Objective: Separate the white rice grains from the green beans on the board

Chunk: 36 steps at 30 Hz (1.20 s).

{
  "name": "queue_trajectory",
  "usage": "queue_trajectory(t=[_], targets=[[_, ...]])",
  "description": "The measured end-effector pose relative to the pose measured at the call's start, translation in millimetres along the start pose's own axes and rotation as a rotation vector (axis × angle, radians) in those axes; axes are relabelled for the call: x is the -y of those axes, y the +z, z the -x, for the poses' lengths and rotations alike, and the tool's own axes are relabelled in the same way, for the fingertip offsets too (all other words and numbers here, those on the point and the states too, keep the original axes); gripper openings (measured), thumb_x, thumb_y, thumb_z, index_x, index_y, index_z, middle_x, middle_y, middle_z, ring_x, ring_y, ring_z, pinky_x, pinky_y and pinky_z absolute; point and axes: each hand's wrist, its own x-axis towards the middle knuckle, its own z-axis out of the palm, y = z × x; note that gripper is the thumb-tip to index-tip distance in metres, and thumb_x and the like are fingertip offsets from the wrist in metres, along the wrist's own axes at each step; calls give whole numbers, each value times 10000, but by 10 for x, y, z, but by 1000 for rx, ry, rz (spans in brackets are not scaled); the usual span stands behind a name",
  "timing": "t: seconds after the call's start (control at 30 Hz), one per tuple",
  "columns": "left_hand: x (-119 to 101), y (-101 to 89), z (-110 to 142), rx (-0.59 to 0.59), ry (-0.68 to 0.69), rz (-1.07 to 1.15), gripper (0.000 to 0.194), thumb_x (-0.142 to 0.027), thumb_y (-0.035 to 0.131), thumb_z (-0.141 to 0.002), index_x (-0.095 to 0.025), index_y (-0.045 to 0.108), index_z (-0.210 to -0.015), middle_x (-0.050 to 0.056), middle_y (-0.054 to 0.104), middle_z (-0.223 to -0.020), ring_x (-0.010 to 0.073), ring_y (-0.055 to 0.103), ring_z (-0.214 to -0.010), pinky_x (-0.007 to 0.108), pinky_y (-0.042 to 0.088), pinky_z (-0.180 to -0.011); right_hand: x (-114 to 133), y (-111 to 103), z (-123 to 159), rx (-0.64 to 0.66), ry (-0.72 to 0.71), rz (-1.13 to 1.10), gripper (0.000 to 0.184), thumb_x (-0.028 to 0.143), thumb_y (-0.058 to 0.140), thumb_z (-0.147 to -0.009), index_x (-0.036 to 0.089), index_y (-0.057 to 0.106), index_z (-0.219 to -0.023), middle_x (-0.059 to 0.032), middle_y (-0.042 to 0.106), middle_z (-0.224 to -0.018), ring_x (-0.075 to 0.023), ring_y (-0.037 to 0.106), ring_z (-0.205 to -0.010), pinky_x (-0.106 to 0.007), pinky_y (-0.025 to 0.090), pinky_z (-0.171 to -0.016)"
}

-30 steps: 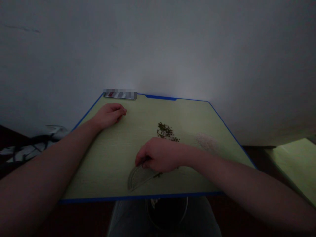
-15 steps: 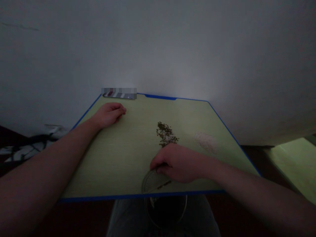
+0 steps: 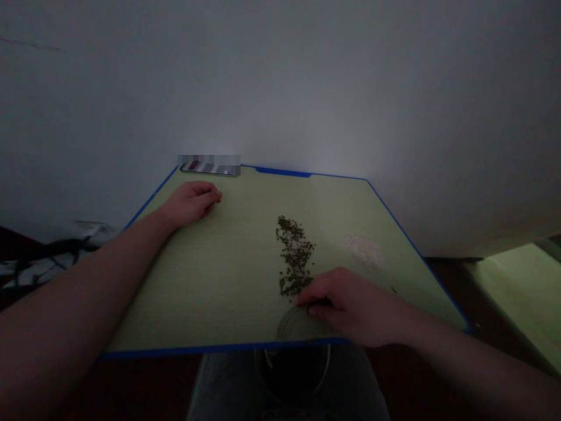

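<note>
My right hand (image 3: 350,307) pinches a clear half-round protractor (image 3: 290,325) between thumb and fingers, low over the near edge of the table. Part of the protractor is hidden under the hand. Just beyond the fingertips lies a long scatter of small dark green beans (image 3: 295,251) with pale grains among them. A separate patch of pale grains, like rice (image 3: 363,250), lies to the right. My left hand (image 3: 195,202) rests on the tabletop at the far left, fingers curled in, with nothing visible in them.
The small yellowish table (image 3: 210,280) has a blue rim and stands against a grey wall (image 3: 280,82). A phone-like slab (image 3: 210,168) lies at the back left corner. Below the near edge, a dark round container (image 3: 328,368) sits between my legs. Another yellowish surface (image 3: 521,286) is at right.
My right hand has moved right and toward me with the protractor, uncovering more of the bean scatter. The left hand has stayed in place.
</note>
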Motion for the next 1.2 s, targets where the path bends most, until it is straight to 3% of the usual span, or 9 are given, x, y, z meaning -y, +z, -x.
queue_trajectory(t=[0.3,0.57,0.67,0.93,1.2], targets=[[42,-5,-24,4,-11,-22,204,-382,551,-723,-195,551,-642,-26,466,-496,107,409,-435,236,332,-450,-61,137,227,-60,96,-108,240,80,529,-844,206,724,-905,17,718,-795,-129,645,-719,-230,457,-644],[25,-3,-16,0,-12,3,201,-382,565,-720,-202,543,-633,-29,465,-489,114,417,-444,238,334,-449,-22,270,544,-519,74,53,235,152,489,-899,214,696,-992,-20,698,-808,-139,648,-708,-244,498,-611],[35,-3,-22,7,-3,18,199,-377,575,-719,-205,541,-625,-31,467,-489,113,414,-442,238,326,-446,-57,322,535,-601,10,137,269,139,459,-909,197,688,-1037,-43,695,-821,-152,650,-722,-265,517,-619],[-18,-12,19,0,-7,-2,217,-390,578,-709,-209,544,-595,-21,470,-478,122,415,-441,250,326,-453,-107,260,255,-520,61,108,283,132,461,-906,178,691,-1065,-64,709,-908,-175,655,-828,-317,526,-732],[-21,-15,21,8,-2,8,209,-377,579,-719,-207,543,-601,-22,468,-483,117,418,-448,244,330,-454,-54,109,-25,-291,41,52,304,35,496,-817,173,716,-976,-42,710,-916,-168,638,-849,-303,484,-785]])
